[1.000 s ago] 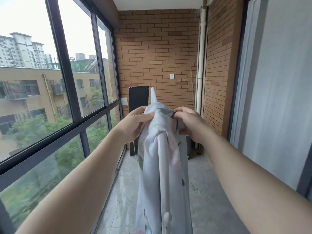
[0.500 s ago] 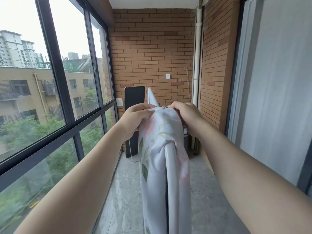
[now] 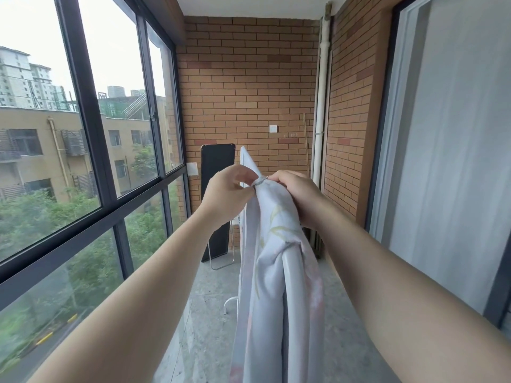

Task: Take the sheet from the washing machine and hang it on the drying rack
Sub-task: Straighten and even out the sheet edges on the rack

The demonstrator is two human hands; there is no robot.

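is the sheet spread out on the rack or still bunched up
Bunched: the sheet hangs in gathered folds over the rack bar, both hands pinching its top.

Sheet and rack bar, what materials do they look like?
Sheet: thin woven fabric, matte, pale with a faint floral print; it folds and drapes softly. Rack bar: smooth glossy white tube, probably coated metal or plastic; the sheen alone cannot settle which.

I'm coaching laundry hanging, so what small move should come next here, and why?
Probably draw both hands apart along the rail. The left hand and right hand pinch the sheet in one bunch at its top, so it hangs gathered, not spread.
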